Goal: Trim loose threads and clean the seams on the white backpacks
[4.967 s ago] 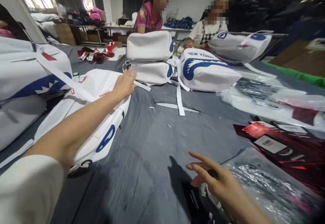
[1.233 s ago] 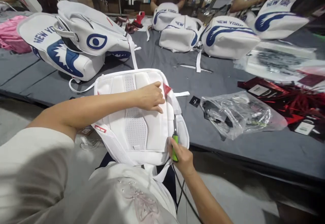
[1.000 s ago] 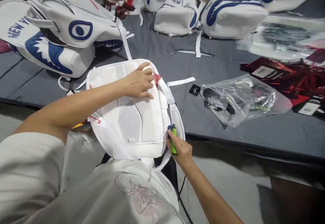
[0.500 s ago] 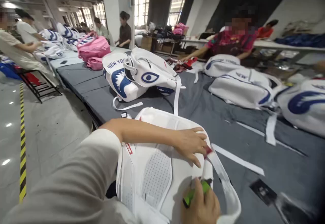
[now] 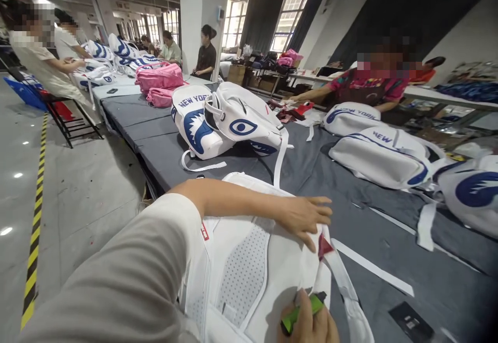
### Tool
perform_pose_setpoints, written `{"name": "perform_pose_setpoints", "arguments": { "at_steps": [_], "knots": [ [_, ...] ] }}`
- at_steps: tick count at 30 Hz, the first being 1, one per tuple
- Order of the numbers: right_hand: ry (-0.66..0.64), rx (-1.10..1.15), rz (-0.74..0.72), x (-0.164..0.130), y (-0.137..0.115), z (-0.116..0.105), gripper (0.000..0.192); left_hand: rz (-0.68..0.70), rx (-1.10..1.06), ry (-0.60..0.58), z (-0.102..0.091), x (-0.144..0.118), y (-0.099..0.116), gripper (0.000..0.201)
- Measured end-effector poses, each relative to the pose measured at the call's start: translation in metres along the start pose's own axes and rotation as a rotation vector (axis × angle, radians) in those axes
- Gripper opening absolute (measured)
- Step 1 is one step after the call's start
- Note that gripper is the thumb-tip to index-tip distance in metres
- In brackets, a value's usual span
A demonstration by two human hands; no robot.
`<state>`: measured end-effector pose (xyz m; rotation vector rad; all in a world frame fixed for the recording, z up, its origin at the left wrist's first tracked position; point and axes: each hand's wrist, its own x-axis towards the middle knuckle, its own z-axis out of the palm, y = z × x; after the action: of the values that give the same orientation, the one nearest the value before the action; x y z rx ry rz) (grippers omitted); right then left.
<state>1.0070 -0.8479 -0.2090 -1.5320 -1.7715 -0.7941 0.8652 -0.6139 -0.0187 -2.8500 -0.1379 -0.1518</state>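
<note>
Pressing flat with fingers spread, the left hand (image 5: 303,216) rests on the white padded backpack (image 5: 249,260) upon the grey surface (image 5: 389,229); below it, the right hand (image 5: 311,325) pinches a green lighter (image 5: 301,312).

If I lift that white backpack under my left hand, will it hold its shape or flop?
The white backpack would probably half hold: its padded mesh back panel looks fairly stiff under the left hand. The loose strap trailing on the grey table would likely dangle. It lies flat, so it seems empty and light.
</note>
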Motion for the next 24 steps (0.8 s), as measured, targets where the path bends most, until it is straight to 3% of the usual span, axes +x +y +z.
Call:
{"name": "perform_pose_setpoints", "arguments": {
  "at_steps": [2,4,7,10,14,17,20,24],
  "knots": [
    [-0.026,0.042,0.049,-0.001,-0.001,-0.003,0.056,-0.072,0.052,0.015,-0.004,-0.006,-0.012,0.052],
    [-0.073,0.107,0.093,-0.001,-0.004,-0.01,0.051,-0.147,0.078,0.024,-0.005,-0.011,-0.011,0.048],
    [-0.144,0.233,0.163,0.001,-0.007,-0.028,0.046,-0.216,0.04,0.035,-0.001,-0.012,0.019,0.043],
    [-0.09,0.411,0.326,0.014,-0.009,-0.047,0.041,-0.143,-0.082,0.043,0.009,-0.013,0.06,0.041],
    [0.077,0.726,0.832,0.046,-0.013,-0.062,0.026,-0.144,-0.123,0.094,0.019,-0.017,0.094,0.038],
    [0.128,0.924,1.12,0.065,-0.018,-0.066,0.03,-0.182,-0.098,0.13,0.023,-0.019,0.108,0.034],
    [0.114,0.98,1.173,0.07,-0.02,-0.064,0.034,-0.182,-0.147,0.225,0.03,-0.026,0.116,0.024],
    [0.114,0.972,1.128,0.071,-0.021,-0.057,0.027,-0.151,-0.186,0.41,0.041,-0.036,0.124,0.015]
  ]
}}
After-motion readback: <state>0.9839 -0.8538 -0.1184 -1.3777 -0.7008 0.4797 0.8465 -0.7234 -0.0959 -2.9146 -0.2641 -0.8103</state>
